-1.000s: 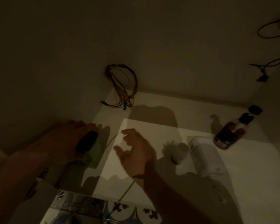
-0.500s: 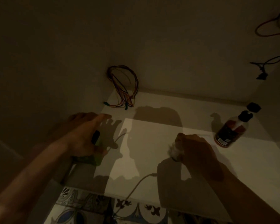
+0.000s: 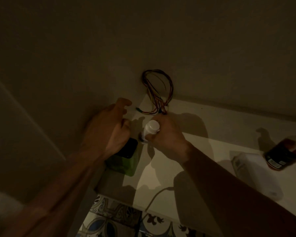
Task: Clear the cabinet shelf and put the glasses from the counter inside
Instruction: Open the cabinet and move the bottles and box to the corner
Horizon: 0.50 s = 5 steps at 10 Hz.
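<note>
The scene is dim. My right hand point(image 3: 166, 139) is shut on a small white bottle point(image 3: 149, 129) with a white cap, held just above the white cabinet shelf point(image 3: 212, 134) near its left side. My left hand point(image 3: 109, 127) hovers over a green bottle with a black cap point(image 3: 126, 158) at the shelf's left edge; its fingers are spread and curled, and I cannot tell whether they touch the bottle. No glasses are in sight.
A bundle of coloured wires point(image 3: 158, 93) hangs in the back left corner. A white container point(image 3: 253, 171) lies on its side at the right, with a dark brown bottle point(image 3: 284, 154) behind it. A thin cord point(image 3: 157, 194) trails over the shelf's front edge. Patterned tiles point(image 3: 120, 219) show below.
My right hand closed on the small white bottle at mid-shelf and carried it left toward the green bottle. My left hand stayed over the green bottle, fingers lifting off it.
</note>
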Motion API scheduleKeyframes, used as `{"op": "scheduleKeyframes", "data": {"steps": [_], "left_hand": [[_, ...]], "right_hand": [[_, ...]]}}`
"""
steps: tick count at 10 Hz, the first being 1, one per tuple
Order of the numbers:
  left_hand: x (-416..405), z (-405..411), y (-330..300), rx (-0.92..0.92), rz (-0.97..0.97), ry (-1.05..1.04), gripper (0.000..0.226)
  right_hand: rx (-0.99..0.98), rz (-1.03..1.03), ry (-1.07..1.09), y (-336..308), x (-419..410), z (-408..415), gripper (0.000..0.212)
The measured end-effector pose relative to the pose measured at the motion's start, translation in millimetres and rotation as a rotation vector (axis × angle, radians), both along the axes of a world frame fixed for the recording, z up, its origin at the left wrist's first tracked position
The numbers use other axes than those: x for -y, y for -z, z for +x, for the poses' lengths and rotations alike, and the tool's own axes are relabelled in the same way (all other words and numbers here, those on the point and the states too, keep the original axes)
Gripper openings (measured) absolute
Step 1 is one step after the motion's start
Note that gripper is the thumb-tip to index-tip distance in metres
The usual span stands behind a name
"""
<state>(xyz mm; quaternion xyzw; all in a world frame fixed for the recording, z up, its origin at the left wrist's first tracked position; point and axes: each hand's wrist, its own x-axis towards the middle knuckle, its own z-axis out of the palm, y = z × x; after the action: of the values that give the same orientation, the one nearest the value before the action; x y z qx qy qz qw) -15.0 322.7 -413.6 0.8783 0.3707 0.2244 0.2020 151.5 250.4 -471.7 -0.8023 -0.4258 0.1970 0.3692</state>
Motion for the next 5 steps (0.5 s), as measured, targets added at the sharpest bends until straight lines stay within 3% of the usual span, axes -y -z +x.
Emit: {"op": "scheduleKeyframes", "data": {"steps": [2,3,4,5], "left_hand": [[3.3,-2.3,0.6,0.055,-0.031,0.01,0.053],[3.6,-3.7,1.7,0.038,-0.06,0.024,0.055],[2.3,-3.5,2.3,0.03,-0.08,0.019,0.055],[1.6,-2.9,3.7,0.036,-0.105,0.003,0.053]], "right_hand": [[-0.016,-0.078,-0.063,24.6,-37.8,-11.2,0.039],[-0.164,-0.099,-0.079,25.7,-46.3,-17.1,0.041],[-0.442,-0.052,-0.04,21.6,-56.5,-26.3,0.047],[-0.786,-0.092,0.04,25.3,-66.1,-25.9,0.013]]}}
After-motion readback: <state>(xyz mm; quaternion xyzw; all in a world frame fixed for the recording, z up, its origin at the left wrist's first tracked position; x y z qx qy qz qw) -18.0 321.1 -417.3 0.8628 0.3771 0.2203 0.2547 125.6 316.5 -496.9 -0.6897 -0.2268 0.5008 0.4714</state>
